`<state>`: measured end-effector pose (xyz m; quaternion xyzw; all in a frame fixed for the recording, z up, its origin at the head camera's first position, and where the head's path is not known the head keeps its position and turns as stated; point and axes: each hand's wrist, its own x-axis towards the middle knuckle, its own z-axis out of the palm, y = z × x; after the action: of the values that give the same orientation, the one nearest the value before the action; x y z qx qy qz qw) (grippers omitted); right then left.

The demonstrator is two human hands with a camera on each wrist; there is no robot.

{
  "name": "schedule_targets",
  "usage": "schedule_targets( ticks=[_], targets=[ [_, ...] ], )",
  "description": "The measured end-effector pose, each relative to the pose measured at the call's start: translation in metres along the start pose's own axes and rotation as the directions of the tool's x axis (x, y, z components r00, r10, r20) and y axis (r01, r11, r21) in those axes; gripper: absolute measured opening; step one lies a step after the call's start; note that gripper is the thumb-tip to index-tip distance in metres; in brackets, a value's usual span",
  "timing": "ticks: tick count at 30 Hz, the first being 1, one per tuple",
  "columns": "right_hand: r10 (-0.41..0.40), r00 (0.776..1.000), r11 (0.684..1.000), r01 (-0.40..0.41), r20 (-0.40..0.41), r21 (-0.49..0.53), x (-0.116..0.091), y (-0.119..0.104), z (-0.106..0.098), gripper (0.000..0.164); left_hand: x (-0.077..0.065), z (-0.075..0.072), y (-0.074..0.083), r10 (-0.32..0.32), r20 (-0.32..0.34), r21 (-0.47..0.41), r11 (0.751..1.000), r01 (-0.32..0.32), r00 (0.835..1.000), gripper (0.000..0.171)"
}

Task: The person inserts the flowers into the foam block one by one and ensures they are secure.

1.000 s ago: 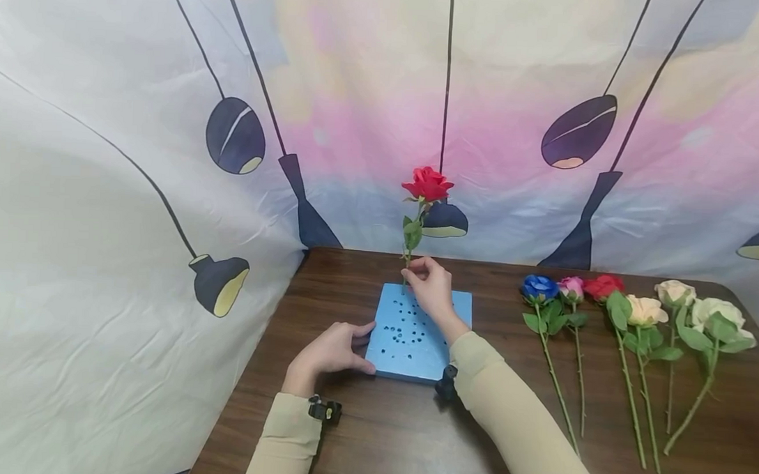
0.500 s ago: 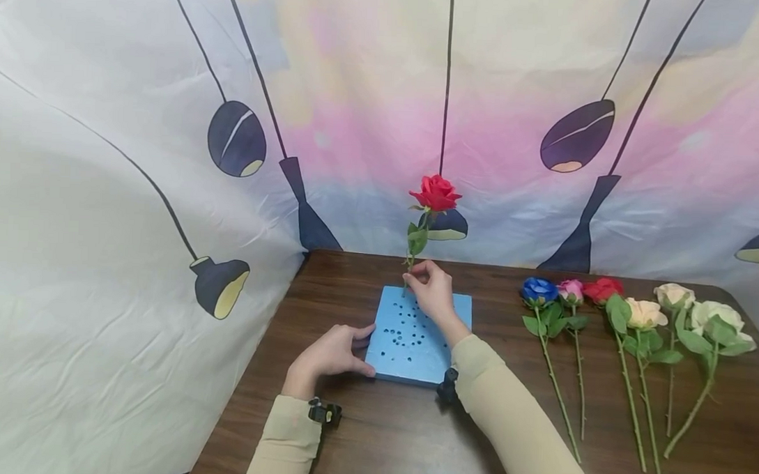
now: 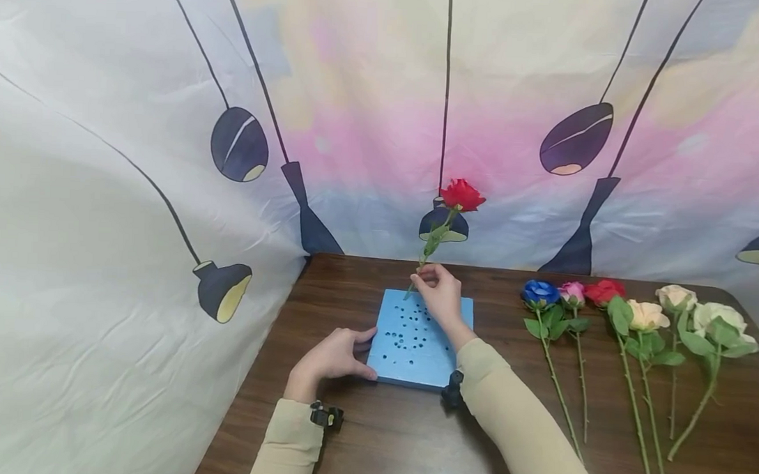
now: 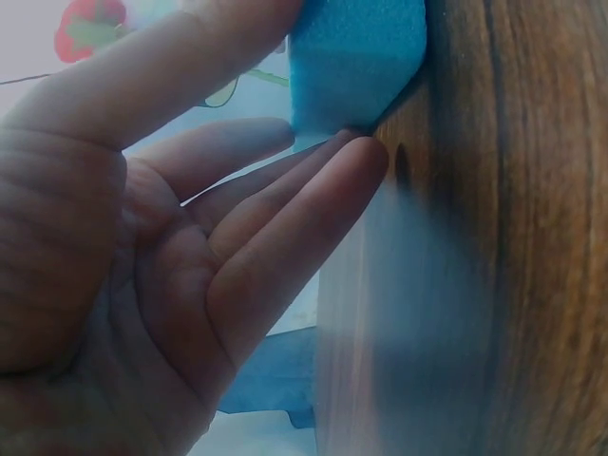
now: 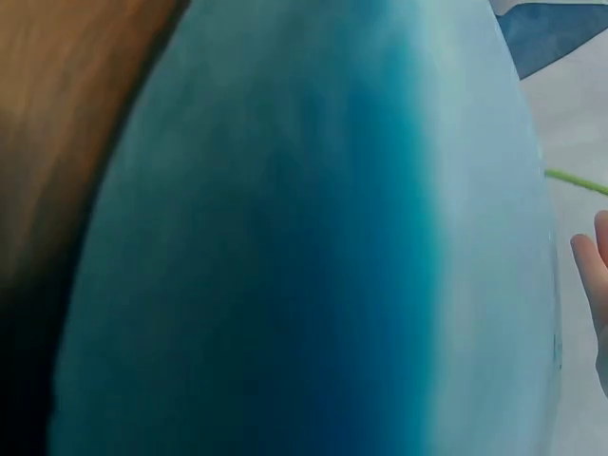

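right hand (image 3: 441,296) pinches tilted red rose (image 3: 462,196) by its stem, left hand (image 3: 333,355) straight-fingered, thumb apart, touches perforated blue block (image 3: 430,356)

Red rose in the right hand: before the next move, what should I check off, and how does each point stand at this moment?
1. Grip: ok. The right hand pinches the red rose by its stem.
2. Rose upright: not ok. It leans, with its bloom toward the right.
3. Stem seated in a hole: cannot tell. Its lower end shows over the far part of the blue block, but the contact is unclear.
4. Block steadied: ok. The left hand touches its left side.
5. Unfilled holes: ok. Several are visible.
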<state>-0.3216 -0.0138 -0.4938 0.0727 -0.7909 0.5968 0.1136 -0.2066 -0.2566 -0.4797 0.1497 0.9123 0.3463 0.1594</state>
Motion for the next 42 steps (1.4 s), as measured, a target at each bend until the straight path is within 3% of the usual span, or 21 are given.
schedule_targets(
  ticks=[7,14,24,42],
  targets=[
    [0.002,0.999,1.000,-0.002,0.040,0.013,0.000,-0.001,-0.006,0.023,0.001,-0.001,-0.001,-0.003,-0.006,0.007,1.000,0.003,1.000,0.099],
    [0.054,0.997,0.998,-0.055,0.059,0.023,-0.003,0.003,-0.006,0.028,0.001,0.001,-0.001,0.002,-0.005,0.007,1.000,-0.002,1.000,0.099],
    [0.078,0.996,0.996,-0.080,0.050,0.048,-0.005,0.009,-0.004,0.039,0.001,0.001,0.000,0.006,-0.002,-0.006,1.000,-0.006,1.000,0.098],
    [0.079,0.995,0.994,-0.083,0.066,0.065,-0.009,0.010,-0.002,0.029,0.002,0.002,-0.001,-0.001,-0.006,0.018,1.000,0.001,1.000,0.099]
  ],
)
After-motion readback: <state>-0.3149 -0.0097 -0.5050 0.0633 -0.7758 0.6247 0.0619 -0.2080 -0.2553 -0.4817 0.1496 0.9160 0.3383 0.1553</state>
